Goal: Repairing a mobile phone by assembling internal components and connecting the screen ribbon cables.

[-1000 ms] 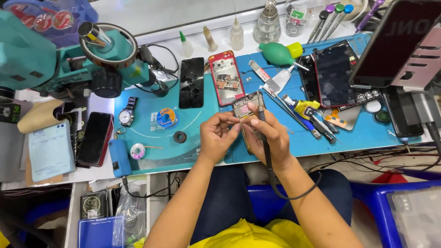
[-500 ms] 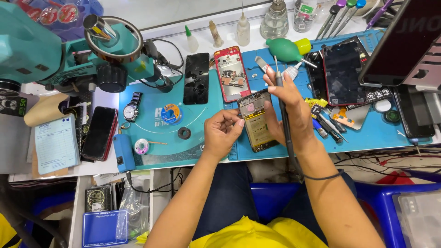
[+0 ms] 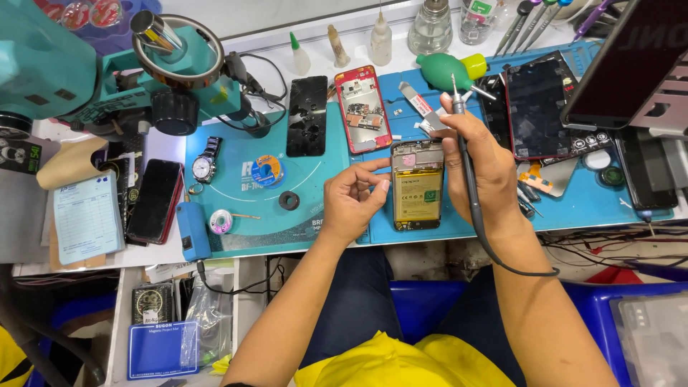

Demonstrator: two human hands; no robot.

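An opened phone [image 3: 418,188] with its back cover off and a yellow battery showing lies on the blue work mat [image 3: 236,229]. My left hand [image 3: 352,201] rests at the phone's left edge, fingertips touching its upper corner. My right hand [image 3: 479,161] is shut around a corded soldering iron [image 3: 459,118], held upright with the tip pointing away from me, just to the right of the phone's top. Its black cable [image 3: 502,261] loops down past my wrist.
A red opened phone [image 3: 364,107] and a black phone panel [image 3: 307,115] lie farther back. A teal microscope [image 3: 107,72] stands at the left. A green air blower [image 3: 443,69], bottles, a wristwatch [image 3: 203,166], a solder spool [image 3: 268,170] and several other phones surround the mat.
The opened phone has gone from being held up in both hands to lying flat on the mat. My right hand has shifted right and raised the soldering iron upright.
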